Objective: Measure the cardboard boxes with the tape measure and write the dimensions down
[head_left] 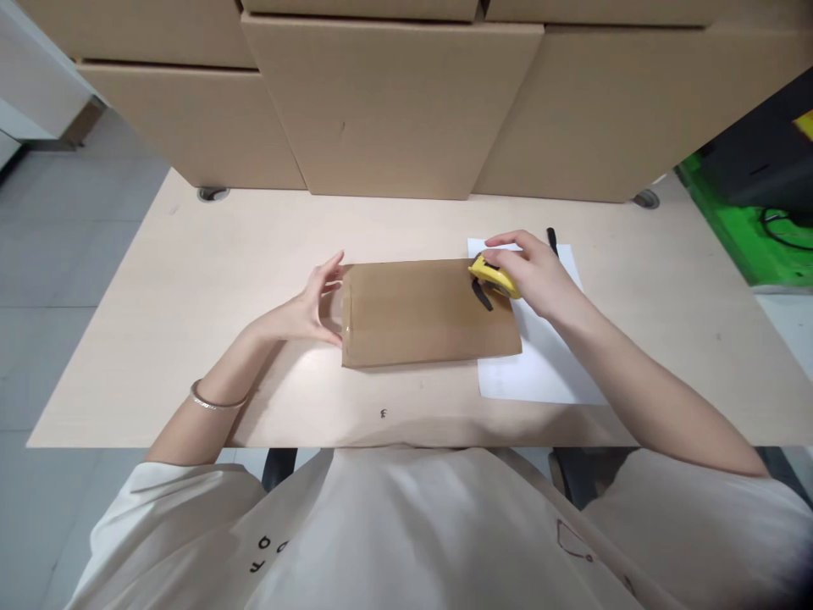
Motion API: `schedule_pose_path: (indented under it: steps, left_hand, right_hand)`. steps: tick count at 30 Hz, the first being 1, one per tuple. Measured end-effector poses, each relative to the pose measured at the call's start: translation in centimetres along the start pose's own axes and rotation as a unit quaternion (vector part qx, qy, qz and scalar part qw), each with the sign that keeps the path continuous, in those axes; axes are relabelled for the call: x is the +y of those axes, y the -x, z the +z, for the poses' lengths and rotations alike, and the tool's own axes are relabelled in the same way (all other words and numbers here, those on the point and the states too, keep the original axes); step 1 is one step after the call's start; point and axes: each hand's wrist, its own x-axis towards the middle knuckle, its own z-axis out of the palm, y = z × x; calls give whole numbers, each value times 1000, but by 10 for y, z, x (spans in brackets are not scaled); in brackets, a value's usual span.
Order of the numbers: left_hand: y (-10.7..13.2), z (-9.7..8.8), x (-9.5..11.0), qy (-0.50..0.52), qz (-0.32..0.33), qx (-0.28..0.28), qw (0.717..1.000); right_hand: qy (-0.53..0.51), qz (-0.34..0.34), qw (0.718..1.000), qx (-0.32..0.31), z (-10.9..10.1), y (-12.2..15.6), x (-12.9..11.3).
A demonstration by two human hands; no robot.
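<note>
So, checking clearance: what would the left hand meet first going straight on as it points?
Probably the left end of the cardboard box; the left hand looks close, though contact is unclear.

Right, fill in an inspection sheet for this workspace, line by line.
Surface: pale table, small black mark near the front edge.
Things: brown box, its right end over the paper; yellow tape measure at that end.
Clutter: the paper; a black pen at its far edge.
Hands: left hand open at the box's left end, contact unclear; right hand holds the tape measure.
Cables: one, black cable, off the table at far right.
Surroundings: cartons along the back; tiled floor at left.
</note>
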Motion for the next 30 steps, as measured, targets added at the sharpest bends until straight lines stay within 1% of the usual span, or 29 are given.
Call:
schedule_pose_path:
  steps: [2,4,7,11,14,16,19,22,24,26,28,30]
  left_hand:
    - [2,7,11,-41,-7,39,998]
    - [5,19,28,-95,-19,70,993]
    - [11,43,62,-184,-41,102,977]
    - [16,80,111,-291,-104,129,942]
    - [18,104,141,-342,-153,122,919]
    - [18,116,155,-369,-183,107,905]
    - [14,125,168,-402,-211,91,886]
    - [9,127,174,-427,-214,84,874]
    - [7,127,176,-438,-211,79,870]
    - [7,128,176,-449,-209,76,865]
    - [7,128,177,-462,-205,76,859]
    - [8,130,179,-478,-201,73,852]
  right_hand:
    - [-20,-38,999,-9,6,-8,-7]
    - [-22,-85,996,-4,13,-18,-20]
    - [3,-151,989,-2,23,-37,-44]
    - [8,-188,980,-62,45,-62,-66]
    - [12,-201,972,-117,65,-73,-70]
    - [13,-222,965,-140,76,-74,-69]
    - [22,-258,955,-145,83,-64,-64]
    - [79,-295,945,-115,78,-41,-54]
    - [137,-333,929,-80,73,-23,-45]
    - [189,-371,908,-57,72,-9,-34]
    - [224,-396,889,-48,75,1,-26]
    - [238,-417,876,-47,78,7,-24]
